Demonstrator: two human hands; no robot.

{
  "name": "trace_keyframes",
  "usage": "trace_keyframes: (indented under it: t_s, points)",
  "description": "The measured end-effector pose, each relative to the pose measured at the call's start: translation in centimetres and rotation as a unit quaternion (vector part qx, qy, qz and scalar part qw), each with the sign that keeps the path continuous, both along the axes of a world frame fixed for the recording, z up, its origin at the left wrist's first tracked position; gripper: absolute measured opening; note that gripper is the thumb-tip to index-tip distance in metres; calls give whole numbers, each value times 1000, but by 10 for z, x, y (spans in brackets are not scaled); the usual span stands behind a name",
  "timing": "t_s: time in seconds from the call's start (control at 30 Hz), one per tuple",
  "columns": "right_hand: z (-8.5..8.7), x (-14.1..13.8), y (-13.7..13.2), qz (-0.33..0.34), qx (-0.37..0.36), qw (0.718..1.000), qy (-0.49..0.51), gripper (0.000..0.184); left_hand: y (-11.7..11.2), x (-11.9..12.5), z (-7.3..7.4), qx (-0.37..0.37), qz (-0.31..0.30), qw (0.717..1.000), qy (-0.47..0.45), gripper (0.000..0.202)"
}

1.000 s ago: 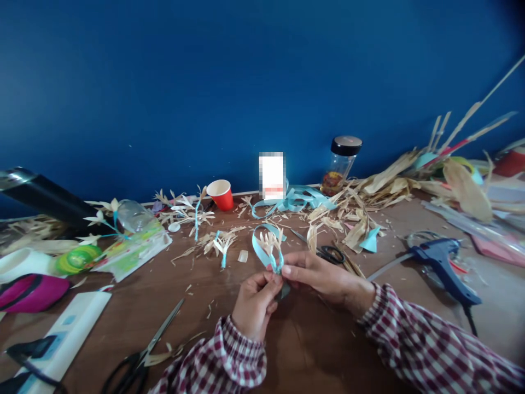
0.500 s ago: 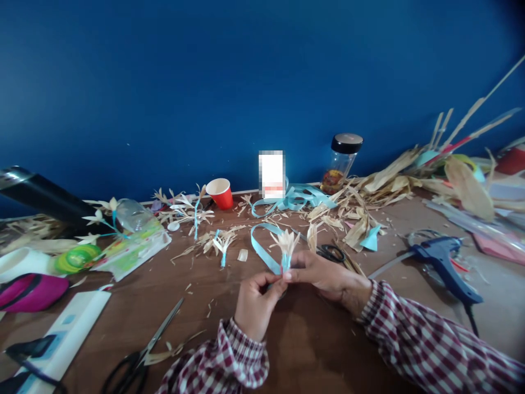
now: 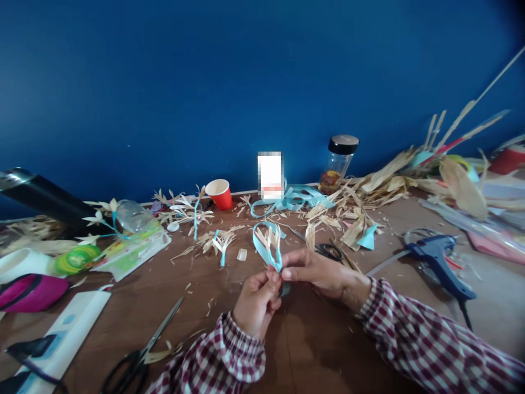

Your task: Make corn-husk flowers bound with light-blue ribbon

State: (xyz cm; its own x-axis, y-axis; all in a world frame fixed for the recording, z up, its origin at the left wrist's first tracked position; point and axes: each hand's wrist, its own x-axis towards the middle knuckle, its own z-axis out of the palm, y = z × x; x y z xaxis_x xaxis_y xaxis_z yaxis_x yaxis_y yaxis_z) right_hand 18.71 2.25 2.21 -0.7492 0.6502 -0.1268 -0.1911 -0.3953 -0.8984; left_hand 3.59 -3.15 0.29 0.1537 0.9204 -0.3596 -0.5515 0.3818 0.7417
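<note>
Over the middle of the brown table (image 3: 303,350) my two hands meet around a small straw-coloured husk flower (image 3: 271,239). My left hand (image 3: 256,303) pinches its stem from below. My right hand (image 3: 318,272) pinches a light blue ribbon (image 3: 261,247) that loops round the flower's base. Both sleeves are red and white check.
Black scissors (image 3: 141,353) lie at the front left, a second pair (image 3: 328,251) just behind my right hand. A blue glue gun (image 3: 437,258) lies to the right. Husk scraps (image 3: 353,210), a red cup (image 3: 220,193), a jar (image 3: 337,163) and finished flowers (image 3: 188,213) line the back.
The ribbon loop swung out to the left, then came back round the flower. My right hand has turned with it while my left hand kept its pinch on the stem.
</note>
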Motion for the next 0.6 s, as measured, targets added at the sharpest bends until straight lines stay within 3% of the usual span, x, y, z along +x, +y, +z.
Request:
trace_keyframes:
  t_s: [0.4,0.6]
  points:
    - [-4,-8,-4,-57,-25,997,-43,28,-2,3,-5,-39,-25,999,-24,34]
    - [-4,-9,-4,-72,26,992,-101,38,0,1,-1,-25,-20,998,53,36]
